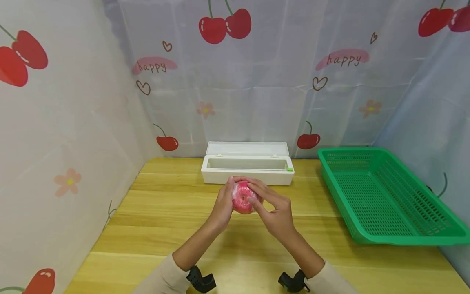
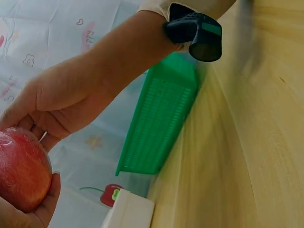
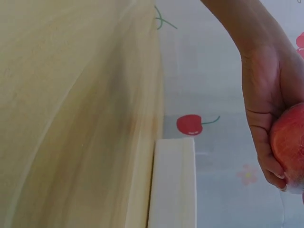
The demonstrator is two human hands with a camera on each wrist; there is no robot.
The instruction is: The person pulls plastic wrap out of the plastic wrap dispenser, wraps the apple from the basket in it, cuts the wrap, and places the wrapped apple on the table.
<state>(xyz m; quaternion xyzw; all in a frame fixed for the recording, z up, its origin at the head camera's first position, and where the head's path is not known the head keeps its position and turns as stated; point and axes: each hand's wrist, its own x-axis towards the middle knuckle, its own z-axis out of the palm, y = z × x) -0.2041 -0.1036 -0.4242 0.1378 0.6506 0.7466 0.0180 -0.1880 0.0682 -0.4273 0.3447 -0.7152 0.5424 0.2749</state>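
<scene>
A red apple [image 1: 243,197] is held up over the table between both hands, its dimpled end facing the head camera. Glossy clear film with creases covers its skin, as the left wrist view also shows on the apple [image 2: 23,168]. My left hand [image 1: 222,204] grips it from the left side, fingers curled round the far side. From the right, my right hand [image 1: 277,210] pinches it, thumb on the near face and fingers over the top. In the right wrist view the left hand's fingers wrap under the apple [image 3: 290,145].
Behind the hands stands a long white box [image 1: 247,177] with its lid raised and a small green piece at its right end. A green perforated basket [image 1: 339,204] sits on the right of the wooden table [image 1: 147,228]. Printed curtains hang at the back and sides.
</scene>
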